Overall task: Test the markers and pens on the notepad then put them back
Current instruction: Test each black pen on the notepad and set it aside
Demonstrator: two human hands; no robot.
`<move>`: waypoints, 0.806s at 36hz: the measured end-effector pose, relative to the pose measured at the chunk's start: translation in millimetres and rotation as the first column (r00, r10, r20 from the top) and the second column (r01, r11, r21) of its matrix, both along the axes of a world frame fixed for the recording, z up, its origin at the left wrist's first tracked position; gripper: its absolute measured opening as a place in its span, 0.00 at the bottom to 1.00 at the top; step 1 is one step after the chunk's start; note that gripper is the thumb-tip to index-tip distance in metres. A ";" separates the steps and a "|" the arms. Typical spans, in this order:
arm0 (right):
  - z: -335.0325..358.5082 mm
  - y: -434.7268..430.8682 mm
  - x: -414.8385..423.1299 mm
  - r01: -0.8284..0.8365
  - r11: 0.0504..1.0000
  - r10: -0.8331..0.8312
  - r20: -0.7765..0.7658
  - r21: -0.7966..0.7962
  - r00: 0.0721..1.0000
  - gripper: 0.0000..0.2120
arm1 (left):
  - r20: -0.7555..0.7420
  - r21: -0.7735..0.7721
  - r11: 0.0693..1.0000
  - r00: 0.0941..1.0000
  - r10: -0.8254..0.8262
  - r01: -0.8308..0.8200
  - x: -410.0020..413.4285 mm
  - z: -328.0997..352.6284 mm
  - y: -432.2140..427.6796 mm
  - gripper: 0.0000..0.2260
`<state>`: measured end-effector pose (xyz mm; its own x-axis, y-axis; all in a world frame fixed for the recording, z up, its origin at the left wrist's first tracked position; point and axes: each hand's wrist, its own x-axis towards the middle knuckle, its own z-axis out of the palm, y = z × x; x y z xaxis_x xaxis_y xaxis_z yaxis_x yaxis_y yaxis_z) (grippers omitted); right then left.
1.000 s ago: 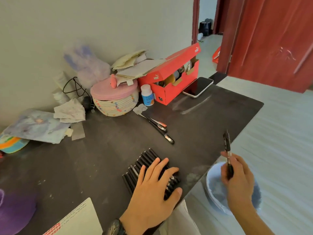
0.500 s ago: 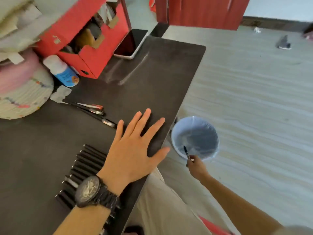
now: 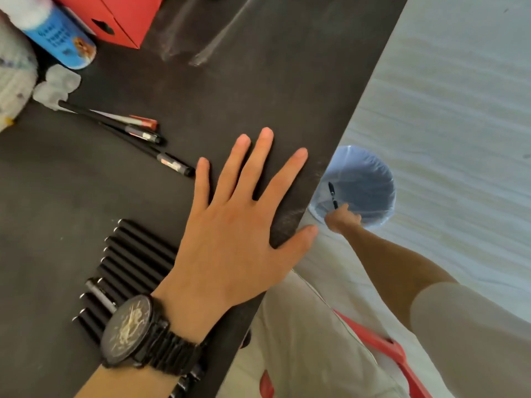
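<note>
My left hand [image 3: 238, 222] lies flat on the dark table [image 3: 258, 90] with its fingers spread, close to the right edge. Left of its wrist, a row of several black markers [image 3: 135, 262] lies side by side, partly hidden under my wrist and watch. Three loose pens [image 3: 135, 130] lie further back on the table. My right hand [image 3: 343, 219] reaches down past the table edge and pinches a black pen [image 3: 332, 194] over a blue-lined bin [image 3: 365, 179] on the floor. No notepad is in view.
A red cardboard box [image 3: 115, 21] and a blue-and-white bottle [image 3: 57, 35] stand at the back left beside a woven basket [image 3: 11, 73]. My light trousers and a red stool edge [image 3: 382, 346] show below the table edge. Pale floor lies to the right.
My head has tipped further down and closer. The right hand has lowered the pen from table height to over the bin. My left hand slid right off the markers and spread flat.
</note>
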<state>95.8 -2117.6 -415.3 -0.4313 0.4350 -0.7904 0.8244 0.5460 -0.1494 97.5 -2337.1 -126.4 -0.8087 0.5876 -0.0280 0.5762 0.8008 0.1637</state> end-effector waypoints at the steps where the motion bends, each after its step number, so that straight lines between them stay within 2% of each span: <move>1: -1.8 -2.0 4.9 -0.089 0.996 0.089 0.007 0.012 0.996 0.32 | -0.001 0.003 1.000 1.000 -0.001 0.001 0.1 -0.2 -0.2 0.36; 6: 2.9 -12.7 20.7 -0.264 0.965 0.263 0.071 0.006 0.962 0.29 | 0.012 0.014 1.000 1.000 0.012 -0.012 0.1 0.6 0.7 0.35; 10: 17.3 -12.2 21.7 -0.309 0.951 0.309 0.055 -0.010 0.949 0.27 | 0.013 0.016 1.000 1.000 0.023 -0.023 0.4 1.6 0.8 0.35; 15: 55.1 -7.8 20.6 -0.293 0.956 0.290 -0.127 -0.008 0.949 0.24 | 0.041 0.014 1.000 0.999 0.025 -0.026 0.7 4.9 1.3 0.35; 18: 90.1 -8.1 24.3 -0.251 0.968 0.232 -0.314 -0.021 0.920 0.18 | 0.064 -0.004 0.999 0.997 0.033 -0.033 0.4 11.3 1.2 0.35; 20: 114.4 -8.4 29.1 -0.173 0.984 0.134 -0.458 -0.043 0.879 0.14 | 0.068 -0.034 0.999 0.997 0.041 -0.039 1.6 17.5 2.0 0.35; 22: 142.8 -9.8 38.4 -0.071 0.991 -0.015 -0.617 -0.115 0.787 0.12 | 0.066 -0.020 0.998 0.996 0.059 -0.058 7.1 26.3 2.3 0.33; 25: 190.9 -13.1 55.3 -0.002 0.992 -0.105 -0.823 -0.128 0.559 0.07 | 0.005 0.070 0.989 0.992 0.129 -0.129 24.1 41.4 -7.9 0.27; 29: 258.0 -29.8 64.5 -0.127 0.979 -0.123 -0.958 -0.160 0.261 0.10 | -0.072 0.169 0.952 0.960 0.272 -0.257 65.8 56.3 -50.3 0.23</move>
